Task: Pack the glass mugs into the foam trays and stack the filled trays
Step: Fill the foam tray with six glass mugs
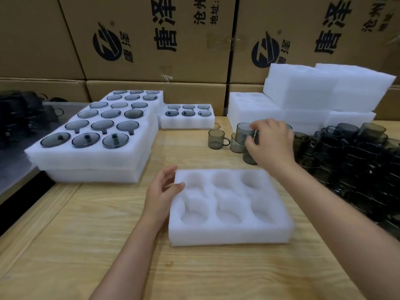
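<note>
Glass mug [243,132] within right grip [270,144]

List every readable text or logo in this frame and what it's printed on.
"唐泽", large black characters, rotated sideways, on the left cardboard carton.
"唐泽" again, same print, on the right cardboard carton.
"地址:" in the smaller print on the left carton; the line beside it is too blurred to read.
Round black logo with a "®" mark on both cartons; the small characters next to it are unreadable.
Foam trays and glass mugs: no text.
</note>
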Action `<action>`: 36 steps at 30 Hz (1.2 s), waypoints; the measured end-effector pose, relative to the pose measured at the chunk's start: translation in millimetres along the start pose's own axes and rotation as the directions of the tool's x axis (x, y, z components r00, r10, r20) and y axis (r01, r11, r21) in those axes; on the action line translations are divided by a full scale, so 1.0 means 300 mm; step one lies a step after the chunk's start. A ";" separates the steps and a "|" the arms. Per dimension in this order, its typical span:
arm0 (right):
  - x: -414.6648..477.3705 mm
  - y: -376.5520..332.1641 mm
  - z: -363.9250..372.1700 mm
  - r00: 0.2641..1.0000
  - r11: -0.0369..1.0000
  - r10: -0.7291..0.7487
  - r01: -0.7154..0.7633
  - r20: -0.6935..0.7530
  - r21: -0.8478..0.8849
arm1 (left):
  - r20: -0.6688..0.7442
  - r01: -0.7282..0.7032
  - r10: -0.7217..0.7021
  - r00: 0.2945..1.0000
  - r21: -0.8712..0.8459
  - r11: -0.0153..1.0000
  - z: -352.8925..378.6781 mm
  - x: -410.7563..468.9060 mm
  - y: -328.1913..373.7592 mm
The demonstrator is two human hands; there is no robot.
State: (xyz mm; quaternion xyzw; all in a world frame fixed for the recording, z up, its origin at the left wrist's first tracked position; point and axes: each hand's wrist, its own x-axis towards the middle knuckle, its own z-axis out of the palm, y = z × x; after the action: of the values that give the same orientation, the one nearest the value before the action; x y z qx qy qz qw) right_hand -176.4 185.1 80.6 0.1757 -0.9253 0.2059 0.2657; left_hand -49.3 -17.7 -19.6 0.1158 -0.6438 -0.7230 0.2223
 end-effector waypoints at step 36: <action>-0.176 -0.258 -0.042 0.903 0.804 -0.303 0.071 0.305 0.590 | 0.155 -0.173 0.167 0.974 0.024 0.985 0.015 -0.023 0.022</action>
State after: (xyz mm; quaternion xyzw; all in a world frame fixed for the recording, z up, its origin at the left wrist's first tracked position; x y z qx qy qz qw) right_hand -95.4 136.5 82.8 0.3755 -0.8334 0.4041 0.0339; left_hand -44.2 -11.0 -13.3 0.0085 -0.6799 -0.6958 0.2313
